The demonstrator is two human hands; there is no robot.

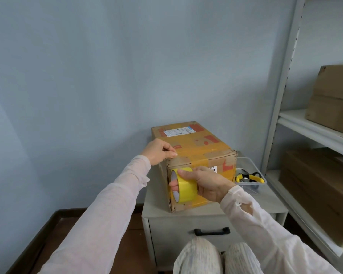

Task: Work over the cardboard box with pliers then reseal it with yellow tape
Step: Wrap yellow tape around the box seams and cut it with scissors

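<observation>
Cardboard box (198, 147) lies on a low grey cabinet (212, 213), long axis running away from the person toward the wall, short end face turned to them. Flaps closed; top and end carry strips of orange-yellow tape, and a white label sits at the far end of the top.

Right hand (208, 184): curled round the yellow tape roll (186, 189). Thumb lies over the roll's outer face, and the fingers (173, 187) pass through the core and show at its left side. Firm hold, not loose.

Roll is held against the box's near end face, left half. Its hole faces left, so its axis runs across the face.

Left hand (158, 151): fingers bent, thumb and forefinger tips together at the box's top near-left edge, where a tape strip crosses the corner above the roll. Cannot tell whether they pinch the strip or only press it down.

Box sits between the two hands, the left at its top edge and the right at its front.

Pliers (249, 177) with yellow handles lie in a clear tray (250, 165) just right of the box, untouched. Metal shelving (313, 129) at right holds more brown cartons.
</observation>
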